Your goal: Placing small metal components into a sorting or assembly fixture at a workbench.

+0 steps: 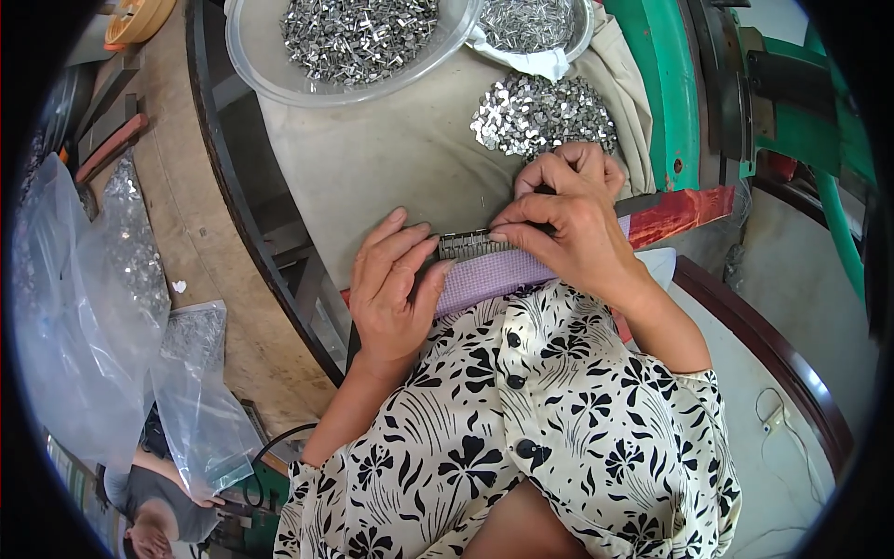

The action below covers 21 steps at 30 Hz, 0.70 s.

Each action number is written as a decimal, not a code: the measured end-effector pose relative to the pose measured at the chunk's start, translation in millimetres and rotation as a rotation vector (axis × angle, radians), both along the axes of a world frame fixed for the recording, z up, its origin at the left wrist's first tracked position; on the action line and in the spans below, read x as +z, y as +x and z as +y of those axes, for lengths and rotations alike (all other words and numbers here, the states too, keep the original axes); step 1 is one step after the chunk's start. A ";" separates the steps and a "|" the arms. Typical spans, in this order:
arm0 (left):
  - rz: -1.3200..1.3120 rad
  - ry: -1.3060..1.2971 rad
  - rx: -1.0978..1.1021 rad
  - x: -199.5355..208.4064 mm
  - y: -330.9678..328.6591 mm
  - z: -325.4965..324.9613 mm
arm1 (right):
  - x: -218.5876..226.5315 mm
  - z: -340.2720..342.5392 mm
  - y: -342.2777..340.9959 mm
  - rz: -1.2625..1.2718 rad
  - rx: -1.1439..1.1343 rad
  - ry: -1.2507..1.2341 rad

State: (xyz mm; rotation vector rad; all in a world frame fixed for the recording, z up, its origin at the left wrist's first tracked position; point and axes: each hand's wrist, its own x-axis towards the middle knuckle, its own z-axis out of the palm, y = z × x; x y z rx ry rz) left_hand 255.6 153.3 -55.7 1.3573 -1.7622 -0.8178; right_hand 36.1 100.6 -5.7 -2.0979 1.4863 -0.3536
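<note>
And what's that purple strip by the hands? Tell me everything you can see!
The purple strip is long, pale and flat-looking, with a checked texture like woven fabric. It runs crosswise, rising toward the right, with its near edge along the patterned shirt. A row of thin metal pieces lies beyond its left part. The left hand is at its left end; the right hand hides part of it. Whether either presses on it, I can't tell.

No readable lettering, labels, numbers or signs anywhere in view.
</note>
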 end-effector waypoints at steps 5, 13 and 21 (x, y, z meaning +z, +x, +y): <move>-0.009 0.019 0.008 2.8 0.1 -0.1 | 0.5 -1.6 0.8 0.013 -0.007 -0.016; -0.006 0.008 0.005 1.1 -0.4 -0.9 | 1.1 -0.9 6.8 -0.009 0.028 0.004; 0.007 0.005 0.007 0.7 -0.1 -0.2 | 1.5 1.0 -2.0 -0.008 0.002 0.039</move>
